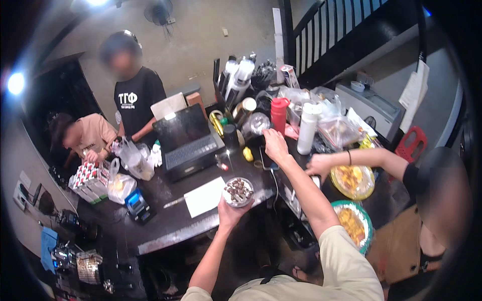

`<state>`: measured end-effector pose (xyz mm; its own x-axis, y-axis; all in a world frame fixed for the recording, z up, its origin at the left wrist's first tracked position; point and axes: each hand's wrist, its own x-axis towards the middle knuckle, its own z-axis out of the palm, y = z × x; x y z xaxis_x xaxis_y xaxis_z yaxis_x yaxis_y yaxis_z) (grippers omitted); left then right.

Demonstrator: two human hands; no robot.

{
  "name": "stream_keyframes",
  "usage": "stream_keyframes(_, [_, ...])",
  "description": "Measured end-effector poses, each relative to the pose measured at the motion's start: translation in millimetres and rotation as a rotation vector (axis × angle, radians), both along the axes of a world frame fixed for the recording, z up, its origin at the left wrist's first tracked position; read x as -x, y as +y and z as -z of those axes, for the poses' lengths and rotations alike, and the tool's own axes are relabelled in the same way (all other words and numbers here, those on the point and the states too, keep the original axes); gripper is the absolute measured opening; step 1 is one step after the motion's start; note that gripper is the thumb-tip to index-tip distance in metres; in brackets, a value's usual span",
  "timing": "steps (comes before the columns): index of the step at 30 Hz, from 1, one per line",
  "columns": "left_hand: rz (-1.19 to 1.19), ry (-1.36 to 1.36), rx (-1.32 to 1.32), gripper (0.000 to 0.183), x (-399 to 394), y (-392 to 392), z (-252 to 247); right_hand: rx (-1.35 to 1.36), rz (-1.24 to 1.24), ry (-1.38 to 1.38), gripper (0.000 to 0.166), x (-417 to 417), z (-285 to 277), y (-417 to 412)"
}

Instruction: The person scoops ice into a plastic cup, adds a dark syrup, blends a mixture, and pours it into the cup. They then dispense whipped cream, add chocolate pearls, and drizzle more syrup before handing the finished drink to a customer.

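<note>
My left hand (230,216) holds a cup (238,192) topped with white cream and brown chocolate-like pieces, just above the counter's front edge. My right hand (276,146) reaches over the counter, its fingertips at the edge of some clear plastic lids (260,123). Whether the fingers grip a lid cannot be told. Right of those fingertips stands a red bottle (279,114), with a white bottle (309,128) farther right. Below my right wrist lies a phone (269,161) with a white cable. A white sheet of paper (205,196) lies left of the cup.
A laptop (188,139) and a card terminal (138,205) occupy the counter's left part. A co-worker's hand (320,165) is close to my right forearm, near yellow-rimmed (354,196) and green-rimmed plates (367,222) of food. Two people stand across the counter beside plastic bags (135,158) and a patterned box (88,180).
</note>
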<state>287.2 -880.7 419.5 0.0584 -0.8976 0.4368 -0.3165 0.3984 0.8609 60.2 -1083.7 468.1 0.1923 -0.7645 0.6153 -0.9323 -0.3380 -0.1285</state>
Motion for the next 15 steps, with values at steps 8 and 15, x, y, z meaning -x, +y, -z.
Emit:
stream_keyframes(8, [-0.008,0.145,-0.075,0.069,0,-112,29,0.046,-0.15,0.224,0.016,-3,21,-94])
stream_keyframes(15, [0.078,0.229,-0.128,0.071,9,-147,35,-0.078,-0.177,-0.125,0.012,5,-10,-85])
